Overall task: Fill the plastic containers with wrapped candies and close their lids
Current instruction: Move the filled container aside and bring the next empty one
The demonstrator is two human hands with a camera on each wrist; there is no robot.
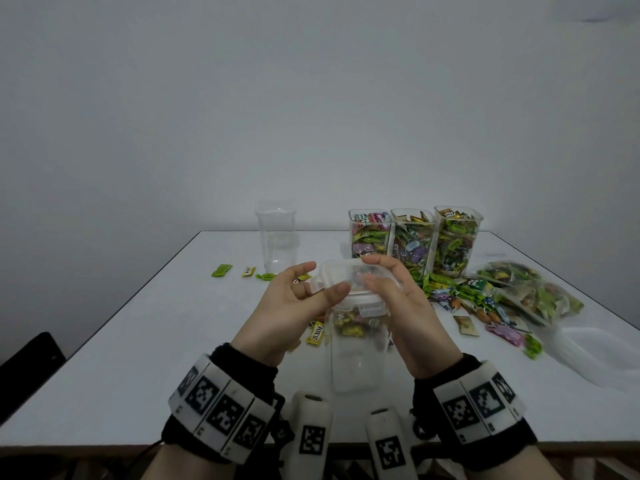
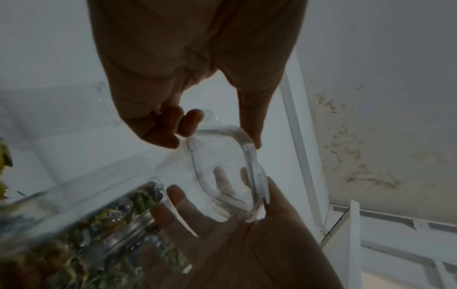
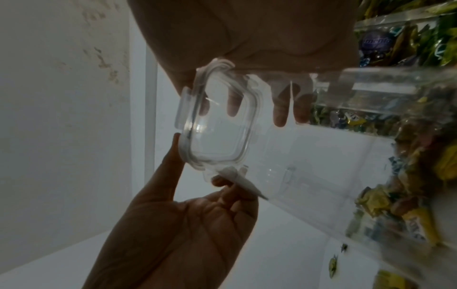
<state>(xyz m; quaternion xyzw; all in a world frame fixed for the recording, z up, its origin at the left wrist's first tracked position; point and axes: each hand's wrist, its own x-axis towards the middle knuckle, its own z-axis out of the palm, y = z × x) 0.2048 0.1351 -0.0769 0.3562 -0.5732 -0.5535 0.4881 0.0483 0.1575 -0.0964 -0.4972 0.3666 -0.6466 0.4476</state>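
A pale bare wall backs a white worktop (image 1: 138,341). At its centre, seen from the head camera, a clear square lid (image 1: 349,280) is held tilted over the mouth of a tall clear container (image 1: 358,355), which stands upright and shows wrapped candies only in its upper part. The lid is not seated; its near latch tab hangs over the container's rim.

The left hand (image 1: 287,310) holds the lid's 9 o'clock edge, its grip partly apart: thumb on one side, forefinger reaching along the far edge, the other fingers curled under the side tab. The right hand (image 1: 398,306) cups the 3 o'clock edge, fingers spread and lightly bent against the lid, thumb across the top. Through the transparent lid (image 3: 217,125) in the right wrist view, fingertips (image 3: 233,101) show behind the plastic.

At 12 to 1 o'clock beyond the hands stand three filled containers (image 1: 414,240), open-topped, in a row. At 11 o'clock stands an empty clear container (image 1: 276,237). Loose candies (image 1: 457,296) and candy bags (image 1: 533,292) lie at 2 to 3 o'clock, and a few stray sweets (image 1: 221,270) at 10 o'clock.
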